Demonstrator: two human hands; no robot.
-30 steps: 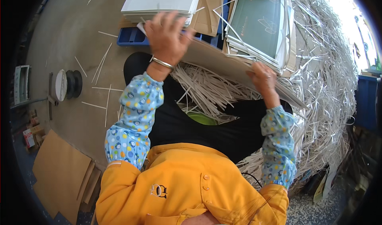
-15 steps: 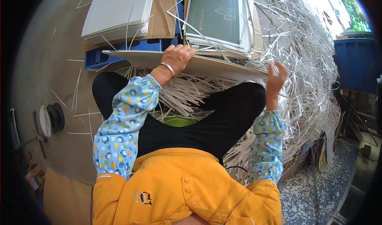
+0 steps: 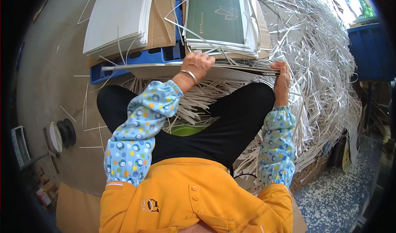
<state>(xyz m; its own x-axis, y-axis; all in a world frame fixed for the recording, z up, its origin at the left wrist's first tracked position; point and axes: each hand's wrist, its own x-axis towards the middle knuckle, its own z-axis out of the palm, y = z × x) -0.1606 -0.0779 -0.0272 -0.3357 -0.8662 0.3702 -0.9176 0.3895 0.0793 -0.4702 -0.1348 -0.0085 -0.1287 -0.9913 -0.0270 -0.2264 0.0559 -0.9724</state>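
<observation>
A bundle of thin white paperboard sheets (image 3: 154,71) stands on edge across my lap, its layered edges facing up. My left hand (image 3: 197,68), with a silver bangle at the wrist, is closed over the upper edge near the middle. My right hand (image 3: 282,80) is at the right end of the bundle, its fingers bent round the corner. Beyond the bundle lies a stack of printed green sheets (image 3: 214,16), with loose white strips across it. A stack of plain white sheets (image 3: 115,21) lies to its left.
A blue plastic pallet (image 3: 136,59) with cardboard (image 3: 165,27) bears both stacks. Shredded white strips (image 3: 313,80) heap up on the right and between my legs, near a green bowl-like object (image 3: 185,131). A blue bin (image 3: 369,51) stands far right; a spool-like object (image 3: 62,135) is at left.
My left hand has moved right along the upper edge. My right thumb and fingers have closed in on the right end. The bundle now sits more level, with its layered edges showing.
</observation>
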